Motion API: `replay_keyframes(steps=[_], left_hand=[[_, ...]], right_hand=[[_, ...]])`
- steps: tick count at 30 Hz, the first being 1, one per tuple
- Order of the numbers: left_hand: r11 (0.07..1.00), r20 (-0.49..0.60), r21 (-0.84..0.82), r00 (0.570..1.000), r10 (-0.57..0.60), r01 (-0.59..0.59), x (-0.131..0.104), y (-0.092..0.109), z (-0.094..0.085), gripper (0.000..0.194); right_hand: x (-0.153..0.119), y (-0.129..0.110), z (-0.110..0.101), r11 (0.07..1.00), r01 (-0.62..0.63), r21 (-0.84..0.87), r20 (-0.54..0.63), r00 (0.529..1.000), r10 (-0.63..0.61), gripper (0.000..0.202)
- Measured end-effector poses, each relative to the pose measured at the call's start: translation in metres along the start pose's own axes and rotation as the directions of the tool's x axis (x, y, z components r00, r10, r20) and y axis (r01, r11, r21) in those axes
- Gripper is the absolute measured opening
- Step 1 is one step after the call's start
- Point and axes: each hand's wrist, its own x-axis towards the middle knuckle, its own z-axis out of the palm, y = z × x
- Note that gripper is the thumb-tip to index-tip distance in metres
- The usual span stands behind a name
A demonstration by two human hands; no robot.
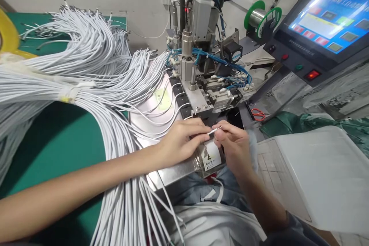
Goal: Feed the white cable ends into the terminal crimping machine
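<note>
Between the thumb and fingers of my left hand [186, 140] is a white cable [212, 131], pointing right. My right hand [234, 144] pinches the thin bare tip of that same cable, so both hands are closed on it. Just past my fingers stands a machine [198, 84] with metal cylinders, blue tubes and a row of black slots; several white cables lie in the slots. Under my hands is a part with a white label [211, 156]. A large bundle of white cables [115, 138] hangs over the table edge, beneath my left forearm.
More white cables [86, 42] lie heaped on the green table [86, 127] at left. A lit control screen [331, 19] and a wire spool [261, 17] are at upper right. Red-handled scissors [258, 114] lie beside the machine, and a white bin [323, 173] stands at right.
</note>
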Motion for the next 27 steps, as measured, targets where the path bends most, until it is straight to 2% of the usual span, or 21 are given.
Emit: replay_keyframes(steps=[4,6,8,10,14,17,19,22,24,27], left_hand=[[0.996,0.075,0.08,0.996,0.041,-0.047,0.001,-0.004,-0.003,0.028],[0.989,0.127,0.125,0.99,0.061,-0.077,0.001,-0.007,-0.005,0.033],[0.986,0.158,0.137,0.985,0.069,-0.091,0.001,-0.009,-0.005,0.034],[0.989,0.152,0.125,0.986,0.061,-0.081,0.001,-0.01,-0.003,0.031],[0.991,0.1,0.104,0.992,0.079,-0.089,-0.001,-0.009,0.0,0.023],[0.971,0.095,0.205,0.99,0.108,-0.125,-0.002,-0.007,0.0,0.022],[0.92,0.145,0.357,0.983,0.117,-0.162,-0.001,-0.007,-0.002,0.025],[0.813,0.224,0.537,0.968,0.117,-0.223,0.0,-0.009,-0.006,0.03],[0.821,0.219,0.532,0.97,0.105,-0.209,0.0,-0.01,-0.006,0.03],[0.919,0.164,0.376,0.985,0.059,-0.117,-0.001,-0.011,-0.002,0.027]], right_hand=[[0.009,-0.01,-0.014,0.971,0.092,-0.22,0.104,0.992,-0.071,0.011],[0.013,-0.014,-0.02,0.954,0.109,-0.279,0.202,0.978,-0.052,0.012],[0.016,-0.014,-0.023,0.947,0.121,-0.298,0.252,0.967,-0.044,0.015],[0.015,-0.011,-0.021,0.952,0.135,-0.276,0.219,0.973,-0.075,0.019],[0.005,-0.001,-0.007,0.967,0.138,-0.214,0.042,0.99,-0.132,0.016],[0.0,0.003,-0.001,0.924,0.208,-0.319,-0.038,0.972,-0.232,0.015],[0.002,0.003,-0.003,0.855,0.267,-0.445,0.007,0.956,-0.295,0.017],[0.009,0.0,-0.01,0.809,0.279,-0.518,0.172,0.96,-0.221,0.021],[0.013,-0.001,-0.012,0.834,0.27,-0.48,0.223,0.958,-0.182,0.022],[0.011,0.003,-0.007,0.879,0.285,-0.382,0.133,0.958,-0.253,0.021]])
